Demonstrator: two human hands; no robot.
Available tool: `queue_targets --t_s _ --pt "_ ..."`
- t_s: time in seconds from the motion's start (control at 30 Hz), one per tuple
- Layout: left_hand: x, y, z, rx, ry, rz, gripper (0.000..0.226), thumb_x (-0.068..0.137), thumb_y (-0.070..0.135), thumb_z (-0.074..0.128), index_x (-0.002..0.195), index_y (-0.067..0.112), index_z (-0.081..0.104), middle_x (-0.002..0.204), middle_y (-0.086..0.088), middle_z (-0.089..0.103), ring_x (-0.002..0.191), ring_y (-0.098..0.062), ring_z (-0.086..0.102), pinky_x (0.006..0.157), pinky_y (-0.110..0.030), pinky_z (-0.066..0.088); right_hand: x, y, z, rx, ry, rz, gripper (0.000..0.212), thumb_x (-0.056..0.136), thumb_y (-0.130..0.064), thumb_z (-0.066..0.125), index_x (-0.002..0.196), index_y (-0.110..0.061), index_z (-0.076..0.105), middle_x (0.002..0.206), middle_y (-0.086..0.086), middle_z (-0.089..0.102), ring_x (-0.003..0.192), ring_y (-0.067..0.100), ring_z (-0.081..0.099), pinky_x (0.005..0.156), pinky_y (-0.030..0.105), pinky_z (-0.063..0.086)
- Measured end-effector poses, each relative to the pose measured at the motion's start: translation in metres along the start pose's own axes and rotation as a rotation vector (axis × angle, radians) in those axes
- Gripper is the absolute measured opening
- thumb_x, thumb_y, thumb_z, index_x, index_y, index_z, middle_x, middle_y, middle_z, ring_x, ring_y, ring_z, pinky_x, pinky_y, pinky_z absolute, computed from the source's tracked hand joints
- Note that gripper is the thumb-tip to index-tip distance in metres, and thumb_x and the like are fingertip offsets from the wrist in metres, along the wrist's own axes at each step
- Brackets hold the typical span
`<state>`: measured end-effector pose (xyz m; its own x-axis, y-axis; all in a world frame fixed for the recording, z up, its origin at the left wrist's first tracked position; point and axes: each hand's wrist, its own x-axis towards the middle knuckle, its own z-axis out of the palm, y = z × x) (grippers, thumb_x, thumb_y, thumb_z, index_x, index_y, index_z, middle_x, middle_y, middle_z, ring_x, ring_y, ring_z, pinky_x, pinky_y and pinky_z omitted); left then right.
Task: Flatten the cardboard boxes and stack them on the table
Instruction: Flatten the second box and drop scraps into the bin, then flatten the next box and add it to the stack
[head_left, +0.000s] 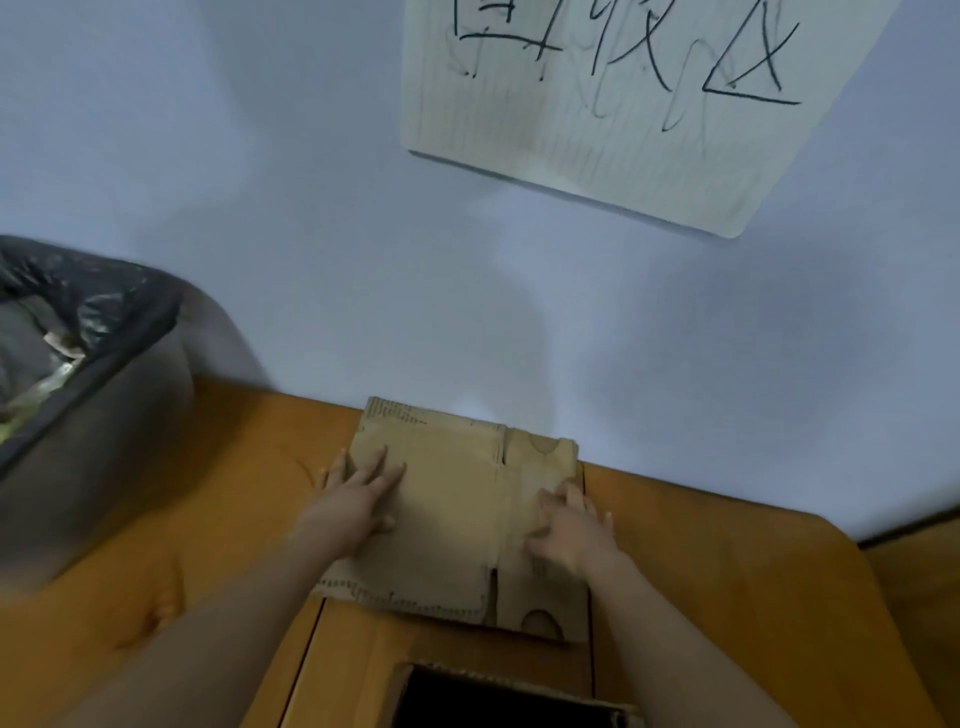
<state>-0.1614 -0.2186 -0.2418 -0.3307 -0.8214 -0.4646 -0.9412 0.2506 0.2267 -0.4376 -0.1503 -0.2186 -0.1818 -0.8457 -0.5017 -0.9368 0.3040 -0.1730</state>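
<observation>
Both palms down on the flattened box (457, 514), lying on the worktop (727, 561) against the wall: left hand (358, 493) fingers spread flat, right hand (571, 525) fingers loosely bent, pressing. Light, stiff, probably springy at the creases; best gripped by its side edges.

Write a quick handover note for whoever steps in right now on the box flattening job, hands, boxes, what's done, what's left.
Left hand: fingers straight, pressing the flattened cardboard box.
Right hand: resting on the same box's right panel, fingers slightly bent.
That box lies flat on the wooden table by the wall.
Left: an open box at the near edge is not yet flattened. Flatten it and stack it on top.
</observation>
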Motion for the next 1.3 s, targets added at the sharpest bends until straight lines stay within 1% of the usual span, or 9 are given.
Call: queue_targets --t_s 0.1,0.23,0.37,0.5,0.67,0.83,1.07,1.2,1.3 --pt "-0.012 0.015 -0.001 0.075 0.116 -0.052 0.065 0.099 0.036 0.048 0.154 0.029 0.014 0.163 0.002 -0.005 0.149 -0.028 -0.007 0.120 -0.048 0.008 -0.007 -0.001 -0.015 -0.120 -0.042 -0.045 0.071 0.091 -0.044 0.048 0.152 -0.022 0.019 0.160 0.003 0.008 0.146 0.023 0.005 0.115 0.052 -0.002" --pt "-0.038 0.036 -0.001 0.123 0.269 -0.013 0.040 0.100 0.024 0.043 0.140 0.016 0.039 0.157 -0.007 0.022 0.145 -0.028 0.016 0.114 -0.042 0.024 -0.033 -0.003 -0.036 -0.049 -0.052 -0.061 0.066 0.094 -0.037 0.044 0.153 -0.022 0.017 0.161 0.000 0.008 0.147 0.019 0.000 0.116 0.050 0.001" --pt "-0.072 0.042 -0.019 0.144 0.247 0.069 0.043 0.100 0.022 0.040 0.142 0.015 0.038 0.156 -0.008 0.026 0.143 -0.026 0.022 0.113 -0.040 0.026 -0.076 -0.011 -0.057 0.035 0.030 -0.087 0.061 0.097 -0.037 0.045 0.151 -0.019 0.024 0.159 0.001 0.015 0.146 0.018 0.009 0.118 0.045 0.013" --pt "-0.117 0.044 -0.045 0.073 0.237 0.144 0.049 0.099 0.031 0.043 0.146 0.018 0.035 0.157 -0.002 0.025 0.142 -0.022 0.027 0.109 -0.036 0.035 -0.126 -0.027 -0.077 0.108 0.106 -0.109 0.056 0.096 -0.032 0.046 0.148 -0.017 0.032 0.157 0.001 0.024 0.143 0.016 0.020 0.113 0.031 0.020" --pt "-0.182 0.046 -0.074 0.014 0.169 0.240 0.051 0.101 0.036 0.042 0.149 0.023 0.030 0.155 0.001 0.030 0.134 -0.021 0.040 0.099 -0.037 0.046 -0.196 -0.059 -0.092 0.052 0.187 -0.154 0.052 0.096 -0.031 0.044 0.146 -0.018 0.036 0.152 0.002 0.035 0.136 0.020 0.034 0.108 0.032 0.032" --pt "-0.253 0.053 -0.081 -0.079 0.213 0.295 0.051 0.100 0.039 0.044 0.147 0.021 0.035 0.148 -0.002 0.042 0.124 -0.024 0.051 0.096 -0.039 0.047 -0.268 -0.084 -0.089 0.032 0.263 -0.244 0.047 0.097 -0.028 0.043 0.143 -0.017 0.040 0.147 0.003 0.041 0.130 0.023 0.042 0.103 0.035 0.039" --pt "-0.341 0.039 -0.038 -0.200 0.283 0.363 0.061 0.095 0.055 0.046 0.144 0.021 0.038 0.142 -0.002 0.050 0.126 -0.019 0.049 0.100 -0.035 0.045 -0.357 -0.099 -0.047 0.036 0.336 -0.321 0.049 0.096 -0.036 0.045 0.141 -0.016 0.043 0.144 0.002 0.044 0.130 0.019 0.041 0.103 0.035 0.038" --pt "-0.385 0.028 -0.009 -0.191 0.433 0.436 0.068 0.092 0.064 0.040 0.144 0.021 0.039 0.142 0.001 0.050 0.128 -0.014 0.046 0.102 -0.029 0.040 -0.399 -0.103 -0.009 0.022 0.420 -0.395 0.052 0.094 -0.041 0.048 0.142 -0.019 0.042 0.145 0.000 0.043 0.133 0.017 0.037 0.109 0.036 0.034" --pt "-0.420 0.023 0.014 -0.189 0.493 0.447 0.086 0.082 0.080 0.027 0.141 0.019 0.041 0.137 0.001 0.053 0.127 -0.013 0.046 0.111 -0.031 0.030 -0.424 -0.100 0.022 -0.088 0.458 -0.493 0.057 0.094 -0.044 0.046 0.144 -0.019 0.037 0.148 0.000 0.038 0.137 0.015 0.031 0.112 0.035 0.026"
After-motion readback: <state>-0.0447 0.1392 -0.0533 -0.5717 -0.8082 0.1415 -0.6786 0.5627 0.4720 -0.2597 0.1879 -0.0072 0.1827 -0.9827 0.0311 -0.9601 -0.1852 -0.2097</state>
